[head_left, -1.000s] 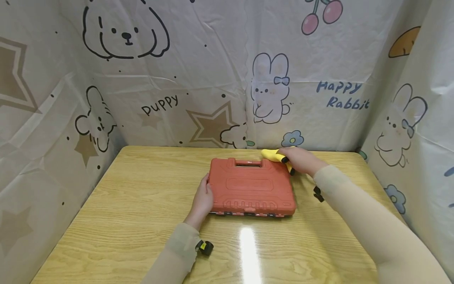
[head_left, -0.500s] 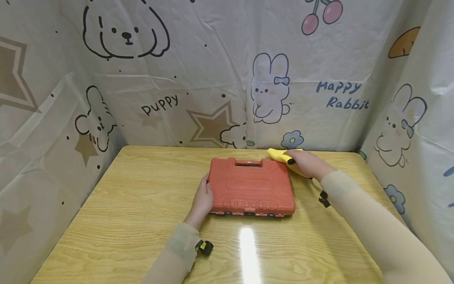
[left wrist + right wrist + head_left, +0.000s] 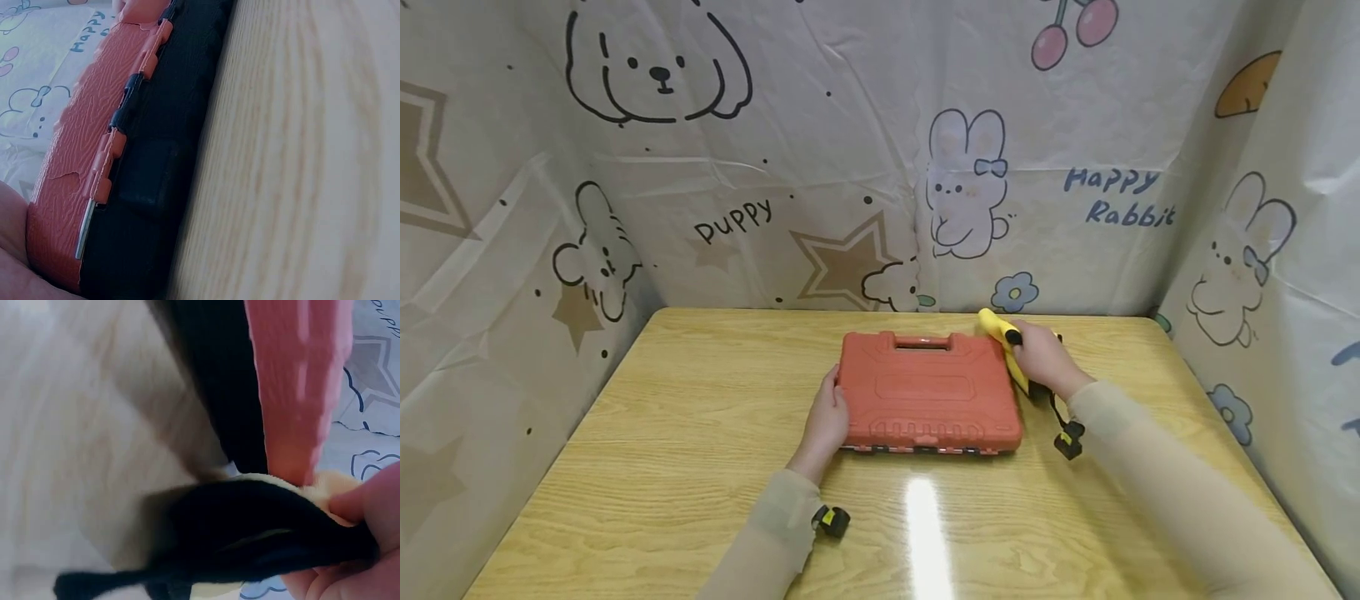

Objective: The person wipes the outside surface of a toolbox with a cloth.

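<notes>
Yellow cloth (image 3: pixel 992 323), gripped by your right hand (image 3: pixel 1042 357), touches the red case (image 3: pixel 925 393) at far right. Your left hand (image 3: pixel 827 421) holds its left side.

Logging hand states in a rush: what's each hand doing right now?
Left hand: against the left side of the red case; whether its fingers grip can't be told.
Right hand: closed, holding the yellow-and-black item.
</notes>
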A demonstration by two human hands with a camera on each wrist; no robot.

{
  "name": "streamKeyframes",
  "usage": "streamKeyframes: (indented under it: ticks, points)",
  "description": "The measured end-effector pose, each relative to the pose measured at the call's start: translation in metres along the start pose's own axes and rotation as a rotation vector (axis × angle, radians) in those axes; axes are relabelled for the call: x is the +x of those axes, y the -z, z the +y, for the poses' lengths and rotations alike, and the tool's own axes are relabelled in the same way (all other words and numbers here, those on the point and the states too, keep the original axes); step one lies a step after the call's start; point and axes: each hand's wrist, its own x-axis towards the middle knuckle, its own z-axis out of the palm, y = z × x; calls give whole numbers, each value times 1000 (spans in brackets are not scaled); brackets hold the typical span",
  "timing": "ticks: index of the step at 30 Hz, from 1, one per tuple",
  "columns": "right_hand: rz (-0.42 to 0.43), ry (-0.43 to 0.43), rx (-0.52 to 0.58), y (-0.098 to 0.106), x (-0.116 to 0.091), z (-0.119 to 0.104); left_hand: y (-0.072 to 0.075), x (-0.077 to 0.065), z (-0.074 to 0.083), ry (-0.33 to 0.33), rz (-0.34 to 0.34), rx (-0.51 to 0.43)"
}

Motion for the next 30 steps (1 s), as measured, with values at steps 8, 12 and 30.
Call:
streamKeyframes:
  ticks: [8,12,30]
  points:
    - [21,-193,198,-10,-8,1,0,1,-1,-1,-2,-26]
    - [31,-219,245,-13,-13,2,0,1,-2,-3,-3,-40]
    - [32,-253,317,-20,-49,-2,1,0,0,-1,-1,-52]
